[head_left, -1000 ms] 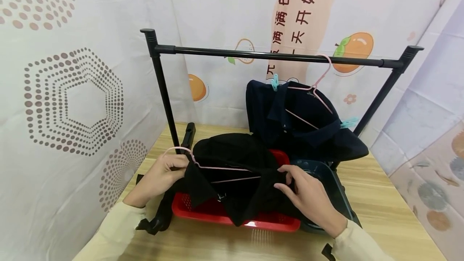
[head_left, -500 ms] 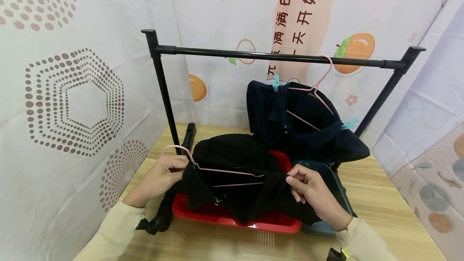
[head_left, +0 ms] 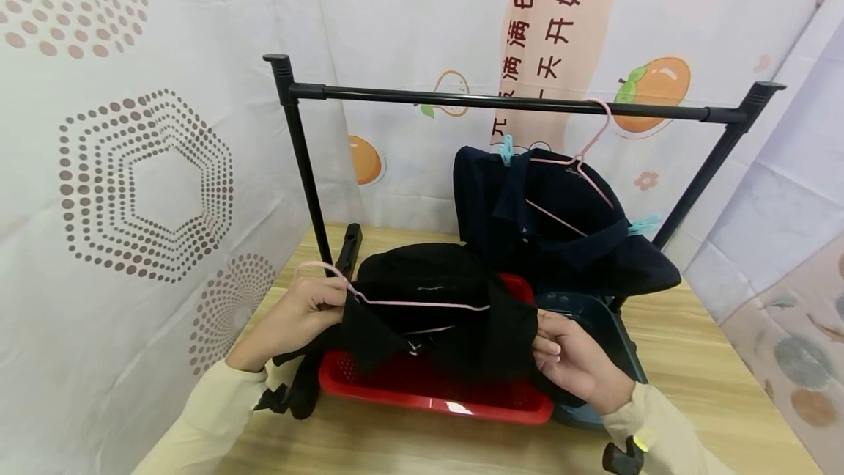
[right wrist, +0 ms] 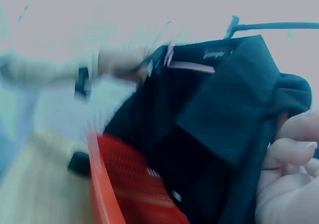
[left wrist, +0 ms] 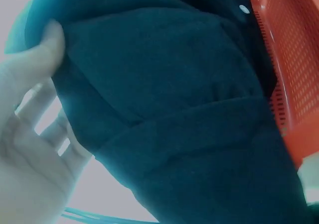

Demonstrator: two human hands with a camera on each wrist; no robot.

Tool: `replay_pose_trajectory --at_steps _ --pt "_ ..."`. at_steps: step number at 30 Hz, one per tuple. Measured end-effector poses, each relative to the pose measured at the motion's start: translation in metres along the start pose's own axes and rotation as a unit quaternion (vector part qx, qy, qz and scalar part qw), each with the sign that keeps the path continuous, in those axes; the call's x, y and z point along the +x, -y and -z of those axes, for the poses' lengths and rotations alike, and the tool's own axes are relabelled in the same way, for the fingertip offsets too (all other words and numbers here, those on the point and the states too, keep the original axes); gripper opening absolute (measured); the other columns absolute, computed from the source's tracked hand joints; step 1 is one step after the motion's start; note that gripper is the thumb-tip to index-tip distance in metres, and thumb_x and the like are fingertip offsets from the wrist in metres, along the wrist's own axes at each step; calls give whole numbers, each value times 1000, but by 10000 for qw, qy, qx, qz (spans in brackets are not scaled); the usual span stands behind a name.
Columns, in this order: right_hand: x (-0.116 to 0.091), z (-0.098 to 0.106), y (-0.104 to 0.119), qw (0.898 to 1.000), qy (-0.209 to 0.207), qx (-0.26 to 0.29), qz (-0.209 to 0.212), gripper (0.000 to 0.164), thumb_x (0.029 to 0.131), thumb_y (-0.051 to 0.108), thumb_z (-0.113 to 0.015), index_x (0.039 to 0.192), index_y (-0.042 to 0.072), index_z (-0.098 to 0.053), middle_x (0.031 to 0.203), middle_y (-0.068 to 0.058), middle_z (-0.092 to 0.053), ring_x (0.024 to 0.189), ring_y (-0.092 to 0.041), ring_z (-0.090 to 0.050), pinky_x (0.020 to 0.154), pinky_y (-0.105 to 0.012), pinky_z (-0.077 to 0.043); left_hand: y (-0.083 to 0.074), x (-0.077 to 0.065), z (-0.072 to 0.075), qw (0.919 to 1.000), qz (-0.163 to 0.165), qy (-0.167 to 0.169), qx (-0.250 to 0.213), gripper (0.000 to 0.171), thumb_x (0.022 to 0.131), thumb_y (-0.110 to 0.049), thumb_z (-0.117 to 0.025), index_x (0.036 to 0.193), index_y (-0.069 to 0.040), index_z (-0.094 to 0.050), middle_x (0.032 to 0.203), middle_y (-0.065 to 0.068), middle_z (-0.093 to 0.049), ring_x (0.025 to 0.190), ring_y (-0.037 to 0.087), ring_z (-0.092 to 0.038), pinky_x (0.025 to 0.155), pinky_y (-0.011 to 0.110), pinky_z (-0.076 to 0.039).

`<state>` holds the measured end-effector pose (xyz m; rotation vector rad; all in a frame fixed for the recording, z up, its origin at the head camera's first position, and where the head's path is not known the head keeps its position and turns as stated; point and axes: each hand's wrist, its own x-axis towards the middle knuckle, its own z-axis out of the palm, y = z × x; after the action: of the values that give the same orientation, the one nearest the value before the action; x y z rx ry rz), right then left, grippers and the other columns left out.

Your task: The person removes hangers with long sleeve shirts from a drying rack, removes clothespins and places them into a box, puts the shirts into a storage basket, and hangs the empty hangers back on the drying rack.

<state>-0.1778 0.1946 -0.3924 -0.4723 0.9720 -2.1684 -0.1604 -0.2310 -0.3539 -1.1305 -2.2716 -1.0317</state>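
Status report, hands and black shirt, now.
Left hand and right hand gripping black shirt. Pink hanger in its neck opening. Nothing evident in the way.

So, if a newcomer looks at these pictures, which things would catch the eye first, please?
Probably the red basket, low in the middle of the head view, with the black shirt held over it between left fingers and right fingers. A pink hanger shows in that shirt's neck opening. Behind, to the right, a dark blue shirt hangs from the black rack, with light blue clips on it.
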Motion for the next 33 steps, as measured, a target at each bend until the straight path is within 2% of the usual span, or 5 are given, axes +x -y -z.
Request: replay_pose_trajectory --at_steps 5,11,18,25,33 --pt "1 -5 -2 9976 -212 534 -382 49 102 0 -47 70 18 -15 65 4 -26 57 -3 -40 55 -15 -25 1 2 -2 9992 -371 -48 -164 54 75 23 -68 62 -18 -35 68 -4 -29 65 6 -32 73 26 -29" --pt "8 -3 -2 9853 -1191 -1024 -676 30 104 -3 -39 85 18 -50 68 7 -40 55 -2 -44 53 -14 -34 -3 0 0 9994 174 -186 224 43 82 14 -74 74 -28 -70 75 -16 -57 70 4 -51 99 31 -22" --pt "4 -11 5 9190 -2550 -2982 -387 38 109 39 -52 126 5 -54 92 -4 -52 68 -15 -47 59 -26 -40 -3 -2 1 9979 236 -375 463 41 81 14 -76 77 -26 -74 79 -17 -63 70 4 -54 87 26 -33" --pt "4 -18 3 8514 -2294 -4697 421 33 107 34 -58 113 1 -61 81 -14 -54 63 -22 -52 55 -33 -51 -4 -5 0 9970 88 -559 533 45 78 18 -75 74 -26 -68 75 -15 -58 66 4 -49 71 21 -37" --pt "6 -2 -3 9341 -1745 -3056 599 20 108 27 -55 102 9 -60 81 -2 -52 68 -14 -52 61 -24 -46 -5 -7 -3 9979 320 -485 275 45 82 17 -75 76 -28 -71 79 -15 -62 68 5 -52 63 20 -42"
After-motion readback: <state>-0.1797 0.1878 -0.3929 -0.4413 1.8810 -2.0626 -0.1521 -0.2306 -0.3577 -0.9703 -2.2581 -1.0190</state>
